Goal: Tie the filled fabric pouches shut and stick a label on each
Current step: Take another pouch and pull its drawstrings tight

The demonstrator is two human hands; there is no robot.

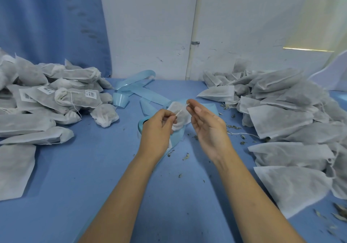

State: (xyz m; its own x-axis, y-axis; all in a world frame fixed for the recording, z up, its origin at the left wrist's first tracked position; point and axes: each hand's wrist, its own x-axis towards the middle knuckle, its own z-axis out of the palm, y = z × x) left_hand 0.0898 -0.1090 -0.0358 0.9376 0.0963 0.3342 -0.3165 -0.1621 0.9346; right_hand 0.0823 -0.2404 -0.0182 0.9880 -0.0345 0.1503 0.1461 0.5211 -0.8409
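My left hand point(159, 125) and right hand point(206, 126) each pinch the drawstring point(181, 109), seemingly taut, of the pouch point(181, 119).

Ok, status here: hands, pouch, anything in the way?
Left hand and right hand pinch thin white drawstring. Small white fabric pouch between them, no label seen. Nothing blocking.

Pouches point(281, 118) are made of white non-woven fabric, matt, slightly fuzzy and semi-sheer, with dark fill seen through it. Drawstring point(181, 109) is made of thin white cotton-like thread. Labels point(92, 93) are printed on white paper, matt. Backing strip point(135, 87) is finished as pale blue liner, smooth and glossy. Table cover point(93, 167) is made of blue cloth, matt and smooth. Flakes point(185, 156) are seen as dry and rough. Wall point(150, 26) is painted white, matt and scuffed. Pipe point(194, 26) is made of white plastic; clip point(195, 43) of metal. Curtain point(47, 17) is made of blue cloth.
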